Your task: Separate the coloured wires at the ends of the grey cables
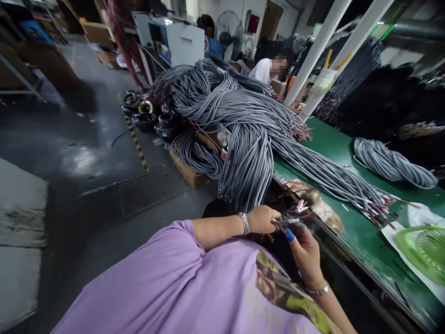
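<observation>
Both hands on, seemingly, red wires

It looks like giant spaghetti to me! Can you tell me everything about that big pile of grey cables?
The grey cable pile is many thin, rubbery-looking cords bunched into thick ropes, looped and heaped. It lies on the green table, one loop hanging over the edge. A long strand runs along the table, ending in red and white wire tips. The left hand and right hand are just below the hanging loop; I cannot tell if they touch it.
</observation>
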The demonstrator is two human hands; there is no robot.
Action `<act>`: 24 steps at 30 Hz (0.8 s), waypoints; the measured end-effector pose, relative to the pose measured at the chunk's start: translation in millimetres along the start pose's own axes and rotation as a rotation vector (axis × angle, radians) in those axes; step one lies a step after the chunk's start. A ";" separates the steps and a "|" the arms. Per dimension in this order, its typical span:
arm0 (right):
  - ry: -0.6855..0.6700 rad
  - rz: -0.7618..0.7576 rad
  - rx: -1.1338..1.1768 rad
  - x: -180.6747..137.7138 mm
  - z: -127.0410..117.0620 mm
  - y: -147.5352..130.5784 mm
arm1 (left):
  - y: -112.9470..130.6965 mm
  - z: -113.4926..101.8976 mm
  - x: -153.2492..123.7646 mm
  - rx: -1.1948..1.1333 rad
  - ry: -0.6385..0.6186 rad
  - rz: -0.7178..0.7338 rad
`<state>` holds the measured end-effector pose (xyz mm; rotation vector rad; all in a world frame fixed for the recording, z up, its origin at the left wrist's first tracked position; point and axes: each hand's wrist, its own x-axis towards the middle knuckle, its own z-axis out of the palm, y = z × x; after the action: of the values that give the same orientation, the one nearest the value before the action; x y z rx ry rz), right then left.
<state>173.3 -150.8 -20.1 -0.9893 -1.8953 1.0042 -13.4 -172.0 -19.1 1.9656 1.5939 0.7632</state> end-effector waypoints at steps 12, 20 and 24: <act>-0.154 -0.050 0.099 17.1 14.1 14.8 | -20.1 0.5 4.9 0.064 -0.137 -0.067; -0.082 -0.080 -0.134 26.3 12.1 28.5 | -24.7 8.1 8.2 0.016 -0.174 -0.035; -0.077 -0.012 -0.116 27.2 17.5 24.5 | -30.9 10.1 5.8 -0.026 -0.155 -0.005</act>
<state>153.7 -122.4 -41.6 -1.0175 -2.0398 0.9467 -27.3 -160.5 -46.8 1.9514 1.4895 0.6103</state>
